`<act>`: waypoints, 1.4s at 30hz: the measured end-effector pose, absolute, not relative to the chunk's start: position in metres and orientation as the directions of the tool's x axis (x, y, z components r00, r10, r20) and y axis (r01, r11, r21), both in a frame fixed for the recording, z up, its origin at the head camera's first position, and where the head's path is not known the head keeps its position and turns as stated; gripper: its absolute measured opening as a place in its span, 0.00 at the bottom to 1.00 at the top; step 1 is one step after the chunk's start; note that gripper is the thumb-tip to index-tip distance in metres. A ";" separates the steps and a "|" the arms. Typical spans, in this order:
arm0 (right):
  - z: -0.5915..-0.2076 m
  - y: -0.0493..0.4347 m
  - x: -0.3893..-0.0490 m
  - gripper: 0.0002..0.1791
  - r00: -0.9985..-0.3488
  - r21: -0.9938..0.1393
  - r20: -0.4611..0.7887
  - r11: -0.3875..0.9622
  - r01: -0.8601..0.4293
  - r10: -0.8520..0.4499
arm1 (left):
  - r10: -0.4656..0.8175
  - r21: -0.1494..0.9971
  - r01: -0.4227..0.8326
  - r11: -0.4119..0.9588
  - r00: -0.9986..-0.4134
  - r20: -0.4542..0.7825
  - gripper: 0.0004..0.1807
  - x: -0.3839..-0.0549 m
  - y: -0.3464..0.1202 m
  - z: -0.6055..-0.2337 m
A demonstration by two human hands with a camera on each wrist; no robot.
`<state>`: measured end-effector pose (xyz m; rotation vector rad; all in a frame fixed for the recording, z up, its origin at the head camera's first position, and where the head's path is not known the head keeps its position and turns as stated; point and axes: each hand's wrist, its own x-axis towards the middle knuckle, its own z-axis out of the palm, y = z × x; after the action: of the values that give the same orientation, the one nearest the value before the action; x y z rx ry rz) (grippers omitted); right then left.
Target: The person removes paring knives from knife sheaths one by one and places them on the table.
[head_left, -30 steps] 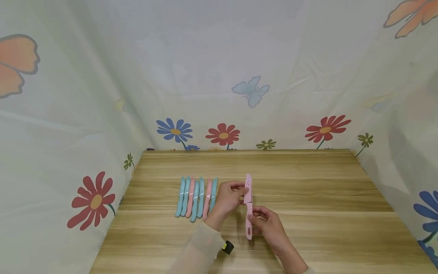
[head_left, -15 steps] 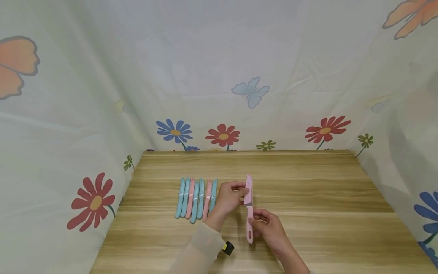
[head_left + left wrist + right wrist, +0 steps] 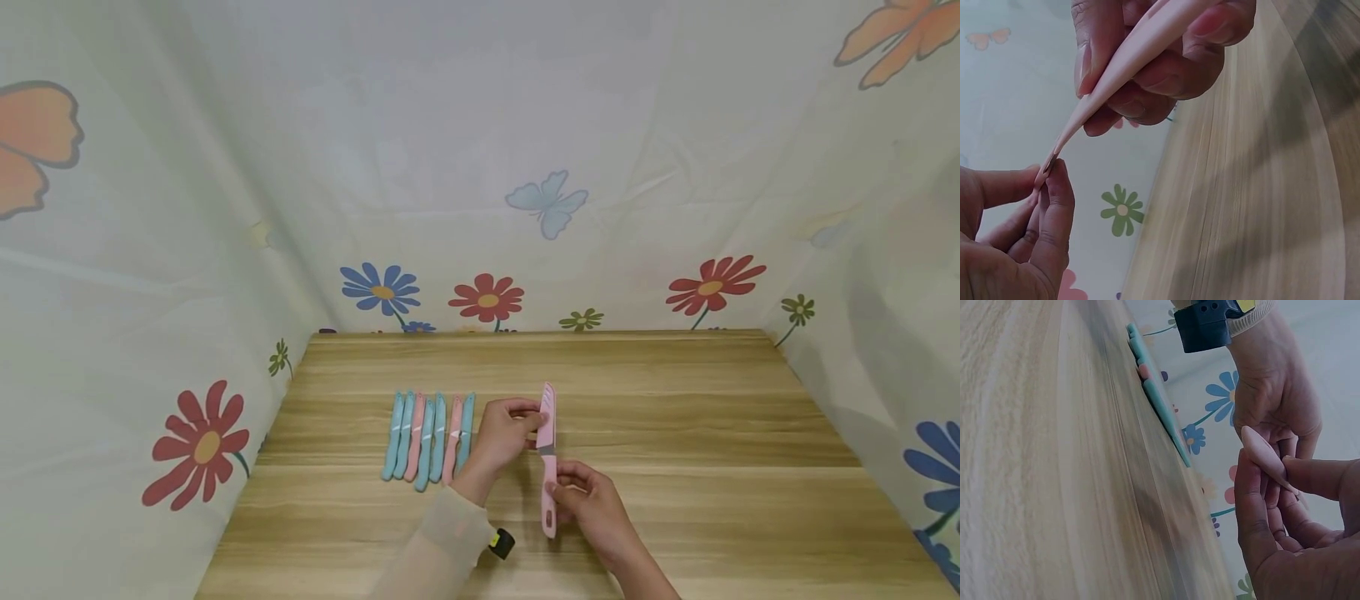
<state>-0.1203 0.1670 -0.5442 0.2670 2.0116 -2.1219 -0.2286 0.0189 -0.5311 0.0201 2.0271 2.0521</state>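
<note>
A pink paring knife [image 3: 550,492] is held upright in the head view, over the middle of the table. My left hand [image 3: 504,437] pinches its slotted pink sheath [image 3: 547,421] between thumb and fingers. Lower down, my right hand [image 3: 594,504] grips the pink handle, thumb on the near face. A short strip of bare metal blade [image 3: 547,450] shows between sheath and handle. In the left wrist view the left hand [image 3: 1016,234] holds the sheath end, while the right hand's fingers surround the handle [image 3: 1141,50].
Several sheathed knives lie in a row left of my hands, some turquoise [image 3: 392,437] and some pink [image 3: 415,437]. A black wrist device [image 3: 502,543] sits at the left cuff. Behind the wooden table [image 3: 675,400] hangs a flowered curtain [image 3: 420,167].
My right hand and the handle have moved slightly down, away from the sheath. A strip of metal blade now shows between them. The left hand stays nearly in place.
</note>
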 end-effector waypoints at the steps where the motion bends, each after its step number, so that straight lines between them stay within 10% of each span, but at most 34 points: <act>1: -0.544 0.167 -0.120 0.21 -0.963 -0.963 -0.266 -0.044 0.267 -0.027 | 0.190 0.985 -0.175 0.001 -0.967 -0.172 0.08 -0.229 0.019 -0.531; 42: -0.547 0.180 -0.101 0.24 -0.939 -0.956 -0.290 0.002 0.295 -0.186 | 0.165 0.981 -0.190 -0.031 -0.969 -0.183 0.09 -0.243 0.022 -0.531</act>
<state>-0.1013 0.1804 -0.5471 0.1124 1.9514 -2.0035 -0.2433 0.0216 -0.5306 -0.0271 1.9970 2.0939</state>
